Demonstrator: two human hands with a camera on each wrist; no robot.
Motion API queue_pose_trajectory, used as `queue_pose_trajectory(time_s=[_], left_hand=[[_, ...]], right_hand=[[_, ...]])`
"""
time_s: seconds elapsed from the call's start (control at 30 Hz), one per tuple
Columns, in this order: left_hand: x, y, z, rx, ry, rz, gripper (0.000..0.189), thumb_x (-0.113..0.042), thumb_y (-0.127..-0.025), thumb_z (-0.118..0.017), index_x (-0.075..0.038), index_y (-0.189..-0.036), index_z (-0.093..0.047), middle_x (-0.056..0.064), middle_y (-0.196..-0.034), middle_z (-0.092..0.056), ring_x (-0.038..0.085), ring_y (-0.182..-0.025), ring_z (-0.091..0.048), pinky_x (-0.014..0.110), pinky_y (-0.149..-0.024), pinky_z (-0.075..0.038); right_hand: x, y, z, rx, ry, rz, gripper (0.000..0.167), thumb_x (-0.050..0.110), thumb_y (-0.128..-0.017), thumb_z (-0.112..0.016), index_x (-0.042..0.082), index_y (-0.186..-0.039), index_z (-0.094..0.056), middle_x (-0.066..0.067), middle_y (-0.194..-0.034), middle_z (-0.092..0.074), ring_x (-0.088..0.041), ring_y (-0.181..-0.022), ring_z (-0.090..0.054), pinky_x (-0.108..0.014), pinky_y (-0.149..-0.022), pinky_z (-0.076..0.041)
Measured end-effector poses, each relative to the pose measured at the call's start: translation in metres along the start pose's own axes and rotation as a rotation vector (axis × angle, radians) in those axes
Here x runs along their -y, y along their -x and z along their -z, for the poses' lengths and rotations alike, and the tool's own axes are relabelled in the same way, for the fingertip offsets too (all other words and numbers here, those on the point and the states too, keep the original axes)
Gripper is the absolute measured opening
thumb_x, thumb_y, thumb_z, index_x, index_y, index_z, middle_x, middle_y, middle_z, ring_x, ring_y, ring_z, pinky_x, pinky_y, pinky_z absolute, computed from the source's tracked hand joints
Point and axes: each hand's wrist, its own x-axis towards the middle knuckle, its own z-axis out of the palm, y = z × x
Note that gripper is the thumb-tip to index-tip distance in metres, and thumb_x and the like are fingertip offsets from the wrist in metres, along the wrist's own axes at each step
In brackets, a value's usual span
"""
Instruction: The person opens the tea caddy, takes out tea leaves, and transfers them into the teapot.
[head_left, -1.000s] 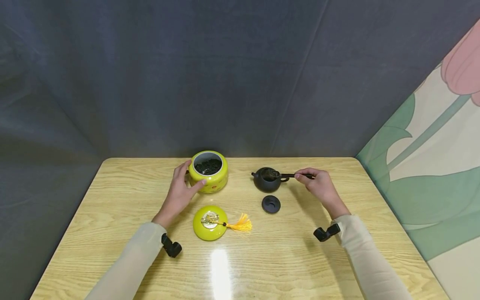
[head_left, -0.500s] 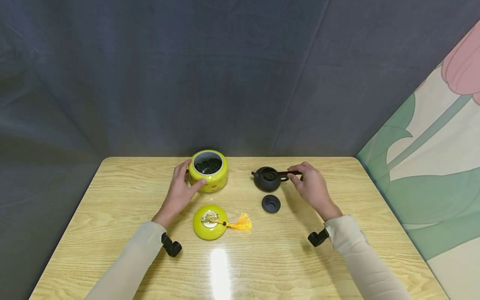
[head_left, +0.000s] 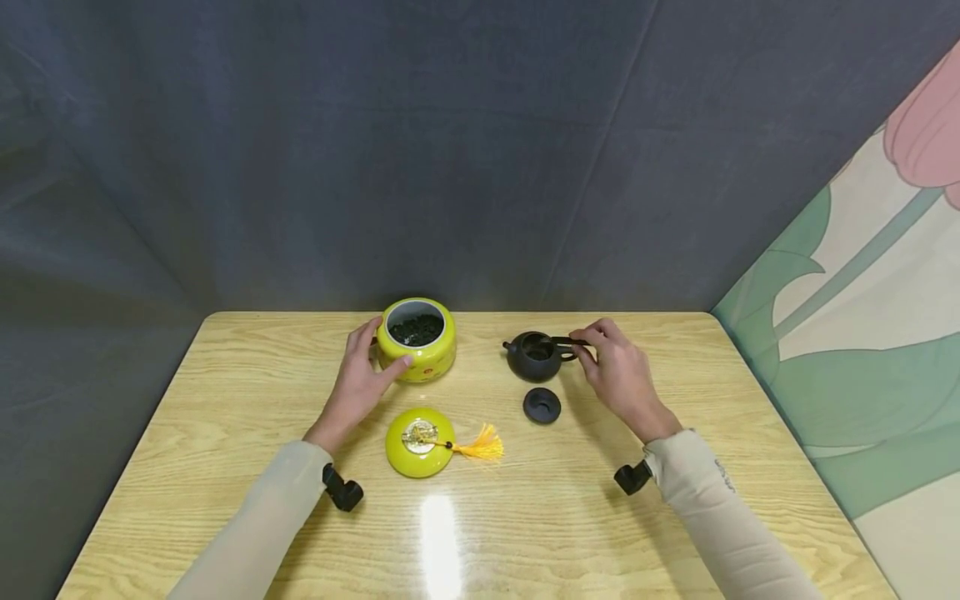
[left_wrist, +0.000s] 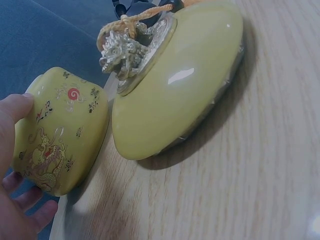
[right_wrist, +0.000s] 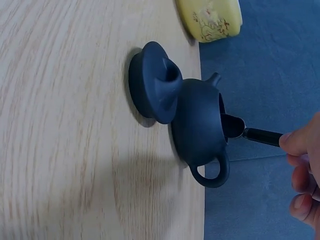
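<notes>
My left hand (head_left: 356, 385) grips the side of a yellow tea jar (head_left: 431, 365), thumb on its near wall and fingers round the left. Dark tea leaves (head_left: 417, 331) lie inside the uncovered jar. Over to the right, my right hand (head_left: 621, 367) pinches the thin handle of a black tea scoop (right_wrist: 262, 136). The scoop's head dips into the mouth of a small dark teapot (head_left: 531, 367), tipped on its side, its end hidden inside. The teapot stands upright, handle towards my right hand. In front of it lies its round lid (head_left: 542, 406).
The jar's yellow lid (head_left: 408, 465), with a silver knob and an orange tassel (head_left: 483, 443), lies on the wooden table (head_left: 525, 525) in front of the jar. A dark curtain (head_left: 450, 167) hangs behind the table's back edge; a flower-painted panel (head_left: 885, 392) flanks the right.
My right hand has moved left, closer to the teapot, and turned the scoop over from leaf-side up into the pot's mouth. The left hand and the jar have stayed put.
</notes>
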Motion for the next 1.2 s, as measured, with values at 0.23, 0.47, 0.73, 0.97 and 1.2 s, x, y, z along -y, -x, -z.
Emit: queue_pose_trajectory(time_s=[0.23, 0.47, 0.73, 0.97, 1.2], left_hand=[[0.0, 0.0, 0.0, -0.001, -0.003, -0.004, 0.09, -0.032, -0.1, -0.077, -0.01, -0.17, -0.023, 0.021, -0.172, -0.024, 0.039, -0.156, -0.038, 0.054, -0.13, -0.037], [0.001, -0.001, 0.0, -0.004, -0.002, -0.009, 0.09, -0.031, -0.1, -0.077, -0.01, -0.17, -0.024, 0.02, -0.172, -0.024, 0.039, -0.155, -0.039, 0.053, -0.129, -0.039], [0.001, 0.0, 0.001, -0.001, -0.014, 0.001, 0.091, -0.033, -0.1, -0.076, -0.01, -0.17, -0.023, 0.019, -0.173, -0.024, 0.037, -0.158, -0.036, 0.052, -0.131, -0.035], [0.001, 0.0, 0.001, 0.004, -0.024, 0.006, 0.09, -0.034, -0.101, -0.076, -0.01, -0.17, -0.023, 0.02, -0.173, -0.023, 0.037, -0.158, -0.036, 0.053, -0.131, -0.035], [0.001, -0.001, 0.001, 0.005, -0.022, 0.006, 0.091, -0.033, -0.101, -0.076, -0.01, -0.17, -0.022, 0.019, -0.173, -0.023, 0.037, -0.158, -0.036, 0.053, -0.132, -0.035]], right_hand=[[-0.004, -0.001, 0.005, -0.007, -0.04, -0.035, 0.015, 0.006, -0.096, -0.078, 0.005, -0.111, -0.08, -0.01, -0.101, -0.07, -0.019, -0.069, -0.061, -0.032, -0.059, -0.049], [-0.006, 0.0, 0.008, 0.049, -0.098, -0.142, 0.014, 0.011, -0.098, -0.077, 0.005, -0.111, -0.08, -0.009, -0.097, -0.071, -0.017, -0.07, -0.054, -0.026, -0.061, -0.043], [-0.008, 0.003, 0.01, 0.104, -0.144, -0.225, 0.017, 0.014, -0.1, -0.076, 0.003, -0.112, -0.079, -0.012, -0.101, -0.074, -0.018, -0.072, -0.056, -0.025, -0.062, -0.045], [-0.013, 0.011, 0.009, 0.139, -0.199, -0.286, 0.019, 0.017, -0.103, -0.073, 0.003, -0.113, -0.079, -0.015, -0.103, -0.075, -0.019, -0.074, -0.055, -0.023, -0.063, -0.044], [-0.025, 0.019, 0.008, 0.128, -0.298, -0.45, 0.027, 0.031, -0.106, -0.069, 0.007, -0.116, -0.079, -0.015, -0.111, -0.078, -0.011, -0.083, -0.062, -0.017, -0.069, -0.05]])
